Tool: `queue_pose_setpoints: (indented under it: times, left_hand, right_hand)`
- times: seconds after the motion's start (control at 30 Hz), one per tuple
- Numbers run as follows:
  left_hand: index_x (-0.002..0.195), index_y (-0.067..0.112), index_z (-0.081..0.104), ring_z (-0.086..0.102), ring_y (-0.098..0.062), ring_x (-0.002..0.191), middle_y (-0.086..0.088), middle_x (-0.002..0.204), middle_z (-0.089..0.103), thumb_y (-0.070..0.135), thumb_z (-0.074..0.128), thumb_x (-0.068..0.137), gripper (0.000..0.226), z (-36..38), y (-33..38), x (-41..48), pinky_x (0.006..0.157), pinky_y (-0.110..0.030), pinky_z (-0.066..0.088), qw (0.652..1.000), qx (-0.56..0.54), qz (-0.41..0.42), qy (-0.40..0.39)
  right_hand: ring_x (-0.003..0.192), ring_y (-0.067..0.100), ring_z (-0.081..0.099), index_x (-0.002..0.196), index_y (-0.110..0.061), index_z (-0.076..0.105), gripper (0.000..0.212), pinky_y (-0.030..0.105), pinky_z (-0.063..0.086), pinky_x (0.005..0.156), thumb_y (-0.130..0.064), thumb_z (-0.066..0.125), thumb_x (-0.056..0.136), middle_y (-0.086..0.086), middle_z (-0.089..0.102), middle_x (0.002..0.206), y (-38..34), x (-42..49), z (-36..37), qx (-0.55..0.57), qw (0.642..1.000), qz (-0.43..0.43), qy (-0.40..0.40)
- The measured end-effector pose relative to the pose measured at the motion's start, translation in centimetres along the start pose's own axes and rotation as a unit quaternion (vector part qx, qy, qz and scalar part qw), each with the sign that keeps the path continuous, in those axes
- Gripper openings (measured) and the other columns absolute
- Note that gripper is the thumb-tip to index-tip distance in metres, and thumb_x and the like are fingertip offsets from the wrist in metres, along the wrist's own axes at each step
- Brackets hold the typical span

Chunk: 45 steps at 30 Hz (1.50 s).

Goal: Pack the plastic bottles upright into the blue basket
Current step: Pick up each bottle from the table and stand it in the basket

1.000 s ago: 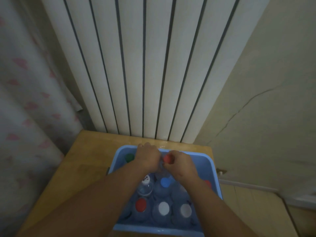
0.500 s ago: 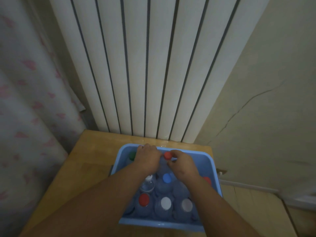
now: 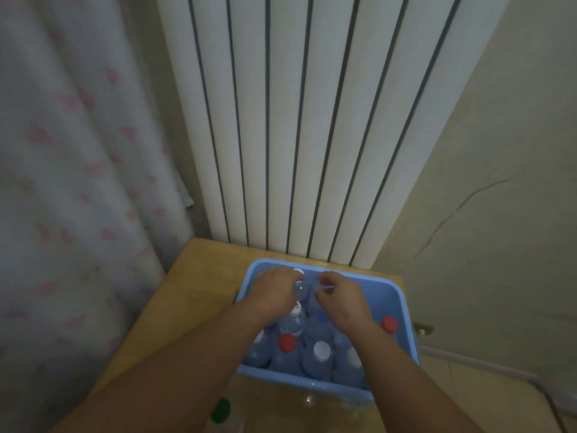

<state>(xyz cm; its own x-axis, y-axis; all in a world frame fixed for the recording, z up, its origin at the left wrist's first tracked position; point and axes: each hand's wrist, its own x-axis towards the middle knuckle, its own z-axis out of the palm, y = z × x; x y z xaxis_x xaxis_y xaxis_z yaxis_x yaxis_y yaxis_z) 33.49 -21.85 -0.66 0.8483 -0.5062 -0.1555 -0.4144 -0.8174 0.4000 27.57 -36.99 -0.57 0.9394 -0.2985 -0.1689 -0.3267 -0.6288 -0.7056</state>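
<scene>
Seating clear plastic bottle (image 3: 300, 289): left hand (image 3: 274, 292) grips it, right hand (image 3: 338, 294) pinches. Crowded blue plastic basket (image 3: 394, 295); forcing risks toppling neighbours.

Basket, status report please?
Both hands, left hand and right hand, on bottles at the basket's far end. Near rows upright. Bottles still loose on the table.

We saw a blue basket (image 3: 396, 300) of clear bottles capped red (image 3: 287, 342) and white (image 3: 322, 350), a white radiator (image 3: 296, 120), and a pale curtain (image 3: 71, 167) with seemingly pink motifs.
</scene>
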Motion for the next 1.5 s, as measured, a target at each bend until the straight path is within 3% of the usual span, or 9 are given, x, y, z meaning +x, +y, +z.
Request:
queue_pose_setpoints:
  times: [0.23,0.37,0.53,0.67,0.8,0.97,1.23,1.43,1.5]
  left_hand:
    - [0.133,0.033,0.057,0.053,-0.02,0.125,0.003,0.137,0.057,0.027,0.059,0.091,0.043,-1.2,-1.6,-5.6,0.101,-0.033,0.046,0.995,-0.06,-0.065,0.044]
    - [0.132,0.029,0.058,0.054,-0.022,0.122,-0.002,0.136,0.057,0.023,0.062,0.09,0.043,-1.2,-2.4,-8.2,0.099,-0.034,0.046,0.994,-0.072,-0.067,0.052]
    - [0.136,0.026,0.056,0.056,-0.023,0.121,-0.003,0.136,0.058,0.021,0.065,0.091,0.047,-1.4,-3.6,-10.7,0.099,-0.033,0.047,0.991,-0.105,-0.058,0.054]
    - [0.135,0.028,0.055,0.055,-0.02,0.119,-0.001,0.136,0.057,0.025,0.066,0.091,0.046,-1.6,-5.1,-12.2,0.093,-0.028,0.046,0.99,-0.129,-0.043,0.04]
    - [0.134,0.027,0.056,0.055,-0.018,0.119,-0.001,0.135,0.057,0.021,0.064,0.092,0.043,-1.4,-6.6,-13.8,0.093,-0.026,0.044,0.989,-0.14,-0.028,0.029]
    - [0.136,0.019,0.055,0.053,-0.019,0.126,-0.003,0.139,0.056,-0.004,0.055,0.088,0.053,0.1,-8.4,-16.1,0.097,-0.019,0.039,0.985,-0.174,-0.004,-0.01]
    - [0.138,0.017,0.053,0.055,-0.021,0.126,-0.006,0.14,0.056,0.016,0.055,0.096,0.043,1.7,-10.6,-18.6,0.106,-0.032,0.043,0.983,-0.172,0.015,-0.058]
    - [0.135,0.013,0.055,0.054,-0.022,0.127,-0.008,0.137,0.058,-0.004,0.05,0.087,0.052,2.2,-11.2,-19.7,0.108,-0.038,0.043,0.979,-0.178,0.017,-0.101]
    - [0.137,0.016,0.055,0.054,-0.018,0.127,-0.002,0.136,0.058,-0.009,0.047,0.087,0.056,2.6,-11.2,-20.1,0.106,-0.03,0.043,0.977,-0.181,0.022,-0.114]
  right_hand:
    - [0.085,0.01,0.058,0.122,-0.022,0.06,0.034,0.017,0.039,0.076,-0.021,0.061,0.088,-0.002,0.066,0.115,-2.2,-2.7,1.4,-0.009,0.999,-0.039,-0.035]
    - [0.1,0.013,0.061,0.124,-0.022,0.059,0.034,0.017,0.037,0.079,-0.021,0.059,0.089,-0.005,0.064,0.116,-3.4,-4.9,2.4,-0.024,0.997,-0.064,-0.043]
    - [0.084,0.012,0.061,0.11,-0.025,0.062,0.023,0.022,0.045,0.065,-0.023,0.056,0.087,-0.004,0.066,0.1,-4.0,-7.3,4.3,-0.036,0.997,-0.059,-0.046]
    - [0.094,0.015,0.063,0.116,-0.022,0.062,0.03,0.027,0.048,0.081,-0.02,0.06,0.086,-0.004,0.066,0.107,-4.7,-9.3,5.4,-0.032,0.998,-0.047,-0.034]
    - [0.089,0.012,0.059,0.107,-0.021,0.064,0.022,0.023,0.041,0.07,-0.024,0.061,0.086,-0.005,0.065,0.098,-5.4,-11.4,6.7,-0.052,0.997,-0.049,-0.022]
    - [0.088,0.011,0.057,0.102,-0.024,0.066,0.021,0.024,0.042,0.076,-0.025,0.067,0.081,-0.004,0.064,0.099,-6.1,-13.6,9.0,-0.09,0.994,-0.033,-0.045]
    - [0.104,0.015,0.06,0.121,-0.018,0.062,0.04,0.025,0.047,0.084,-0.021,0.07,0.081,-0.002,0.063,0.118,-6.4,-16.5,12.6,-0.084,0.993,0.002,-0.083]
    - [0.104,0.018,0.06,0.114,-0.022,0.064,0.034,0.026,0.046,0.086,-0.019,0.07,0.08,0.0,0.066,0.114,-6.0,-18.2,14.4,-0.09,0.991,0.007,-0.098]
    - [0.106,0.016,0.059,0.119,-0.025,0.062,0.04,0.027,0.046,0.089,-0.018,0.069,0.08,-0.002,0.065,0.117,-5.9,-18.3,14.7,-0.092,0.991,0.008,-0.095]
